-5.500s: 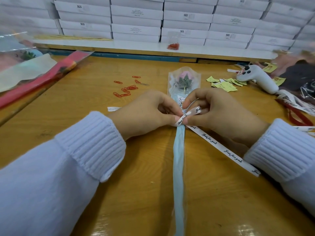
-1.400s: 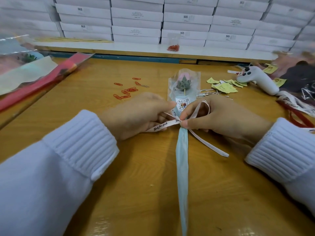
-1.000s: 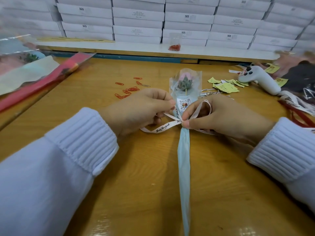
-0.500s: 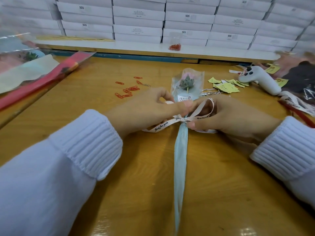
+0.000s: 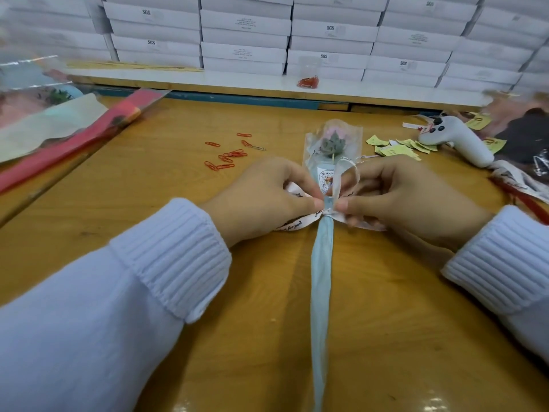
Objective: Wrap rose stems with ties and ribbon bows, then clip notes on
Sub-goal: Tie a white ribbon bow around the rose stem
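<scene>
- The knot of the ribbon (image 5: pixel 292 226) is partly covered by the thumbs of the left hand (image 5: pixel 267 200) and the right hand (image 5: pixel 410 200); the tightness of the knot cannot be determined.
- The right tail of the ribbon is concealed under the right hand.
- The lower end of the wrapped stem (image 5: pixel 322 263) is cut off by the bottom edge.
- The round sticker (image 5: pixel 325 178) is partly hidden by the ribbon loop; its print is too small to be read.
- The writing on the yellow notes (image 5: pixel 395 150) cannot be read.
- The pile of wrapped flowers (image 5: pixel 59 126) is blurred and cut off at the left edge.
- The dark object (image 5: pixel 525 138) at the right edge is blurred and cannot be identified.
</scene>
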A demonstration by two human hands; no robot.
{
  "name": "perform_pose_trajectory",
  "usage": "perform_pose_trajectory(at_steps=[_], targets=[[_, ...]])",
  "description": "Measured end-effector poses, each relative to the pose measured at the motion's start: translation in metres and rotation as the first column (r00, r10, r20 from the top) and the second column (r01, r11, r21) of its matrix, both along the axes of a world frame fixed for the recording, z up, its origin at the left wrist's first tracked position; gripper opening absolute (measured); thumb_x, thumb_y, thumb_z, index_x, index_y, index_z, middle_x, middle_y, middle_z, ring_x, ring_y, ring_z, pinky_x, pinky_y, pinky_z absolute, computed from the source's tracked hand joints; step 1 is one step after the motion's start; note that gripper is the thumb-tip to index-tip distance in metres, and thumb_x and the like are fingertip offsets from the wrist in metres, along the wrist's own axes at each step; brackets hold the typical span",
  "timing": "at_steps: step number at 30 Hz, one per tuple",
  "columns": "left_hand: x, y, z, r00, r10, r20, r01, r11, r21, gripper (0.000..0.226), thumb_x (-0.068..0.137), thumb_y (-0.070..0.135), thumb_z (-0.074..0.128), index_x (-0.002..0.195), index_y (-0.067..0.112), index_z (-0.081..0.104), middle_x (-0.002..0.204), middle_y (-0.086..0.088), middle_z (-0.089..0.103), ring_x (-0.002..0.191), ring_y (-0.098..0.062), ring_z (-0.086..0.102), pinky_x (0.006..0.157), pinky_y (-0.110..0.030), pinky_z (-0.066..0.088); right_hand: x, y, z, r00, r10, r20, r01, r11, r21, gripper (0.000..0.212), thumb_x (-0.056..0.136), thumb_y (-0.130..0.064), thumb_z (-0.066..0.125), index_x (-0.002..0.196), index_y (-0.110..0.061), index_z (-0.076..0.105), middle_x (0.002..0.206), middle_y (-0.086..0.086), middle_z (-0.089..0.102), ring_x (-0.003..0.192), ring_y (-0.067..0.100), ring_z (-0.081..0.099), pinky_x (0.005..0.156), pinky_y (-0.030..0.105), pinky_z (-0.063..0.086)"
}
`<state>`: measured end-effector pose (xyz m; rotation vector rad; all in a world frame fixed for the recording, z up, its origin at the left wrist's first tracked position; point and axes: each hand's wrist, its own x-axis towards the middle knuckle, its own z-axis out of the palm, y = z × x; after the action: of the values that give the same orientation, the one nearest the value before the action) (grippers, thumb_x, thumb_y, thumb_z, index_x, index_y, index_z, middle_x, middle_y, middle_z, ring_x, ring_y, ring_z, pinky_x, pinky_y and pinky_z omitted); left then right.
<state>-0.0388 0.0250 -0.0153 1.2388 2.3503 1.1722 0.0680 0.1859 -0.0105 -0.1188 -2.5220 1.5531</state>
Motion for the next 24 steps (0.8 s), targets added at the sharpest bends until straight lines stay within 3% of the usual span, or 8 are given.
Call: perform_pose_trajectory(at_steps=[2,7,11,13,14,16,19,24], targets=[[0.000,0.000,0.000,1.000,-0.010,0.000,0.010,1.000,-0.023,0.003,0.080,0.033,0.073,0.080,0.030,0.074,0.072,0.010,0.063,0.057,0.004,0.047,0.049,-0.007,0.037,0.000,0.000,-0.001,0.999,0.036,0.004,-0.035,0.999,-0.028,0.020,0.066,-0.016,0.075,0.083,-0.006,0.072,0.061,0.010,0.067,0.051,0.012,0.060,0.043,0.017,0.043],[-0.001,0.001,0.000,0.999,0.008,0.049,-0.006,0.999,-0.049,0.003,0.083,0.034,0.070,0.083,0.033,0.072,0.070,0.029,0.058,0.067,0.016,0.051,0.053,-0.007,0.034,0.001,0.003,0.002,0.998,0.051,0.028,-0.051,0.998,0.023,0.020,0.063,-0.021,0.078,0.081,-0.012,0.075,0.070,0.008,0.071,0.061,0.013,0.065,0.054,0.018,0.050],[-0.001,0.002,-0.001,0.997,0.030,0.065,-0.027,0.999,-0.039,0.005,0.082,0.034,0.070,0.080,0.032,0.074,0.088,0.011,0.068,0.082,-0.006,0.060,0.066,-0.019,0.048,0.002,-0.001,0.004,0.998,0.063,-0.006,-0.062,0.988,0.144,0.020,0.060,-0.020,0.081,0.079,-0.021,0.075,0.079,0.002,0.073,0.074,0.013,0.067,0.068,0.018,0.053],[-0.001,0.001,0.000,0.996,0.016,0.087,-0.014,1.000,-0.025,0.004,0.080,0.032,0.073,0.078,0.030,0.075,0.069,0.010,0.067,0.063,-0.009,0.059,0.060,-0.019,0.050,0.001,-0.001,0.003,0.999,0.053,-0.007,-0.052,0.994,0.093,0.015,0.063,-0.015,0.080,0.077,-0.016,0.075,0.074,0.006,0.073,0.069,0.014,0.068,0.064,0.018,0.053],[0.000,0.000,0.001,0.995,-0.002,0.099,0.005,1.000,-0.022,0.004,0.080,0.030,0.074,0.077,0.028,0.076,0.053,0.014,0.059,0.049,-0.005,0.053,0.047,-0.012,0.043,0.001,-0.001,0.003,1.000,0.031,-0.003,-0.031,0.999,0.031,0.011,0.064,-0.013,0.078,0.075,-0.012,0.075,0.070,0.009,0.072,0.064,0.015,0.069,0.060,0.017,0.053],[0.001,-0.001,0.003,0.987,-0.028,0.159,0.032,0.999,-0.025,0.004,0.080,0.025,0.075,0.076,0.024,0.075,0.043,0.014,0.054,0.039,0.002,0.049,0.042,-0.006,0.035,0.000,-0.003,0.002,0.999,-0.039,0.017,0.040,0.999,-0.027,0.015,0.064,-0.018,0.075,0.073,-0.007,0.073,0.065,0.013,0.070,0.057,0.015,0.068,0.053,0.016,0.052],[0.002,0.000,0.003,0.977,-0.017,0.210,0.024,0.999,-0.030,0.003,0.080,0.022,0.074,0.077,0.022,0.074,0.051,0.009,0.063,0.048,0.001,0.060,0.047,-0.010,0.045,0.000,-0.006,0.002,0.992,-0.112,0.066,0.107,0.992,0.074,0.022,0.070,-0.024,0.072,0.075,-0.003,0.069,0.063,0.011,0.070,0.052,0.016,0.066,0.046,0.017,0.050],[0.004,0.001,0.008,0.993,-0.020,0.116,0.033,0.994,-0.107,0.005,0.083,0.024,0.072,0.079,0.024,0.073,0.069,0.013,0.066,0.061,0.002,0.061,0.049,-0.011,0.044,0.001,-0.009,0.005,0.972,-0.167,0.163,0.145,0.979,0.142,0.010,0.081,-0.010,0.069,0.077,-0.002,0.067,0.060,0.008,0.070,0.049,0.012,0.065,0.048,0.014,0.050]])
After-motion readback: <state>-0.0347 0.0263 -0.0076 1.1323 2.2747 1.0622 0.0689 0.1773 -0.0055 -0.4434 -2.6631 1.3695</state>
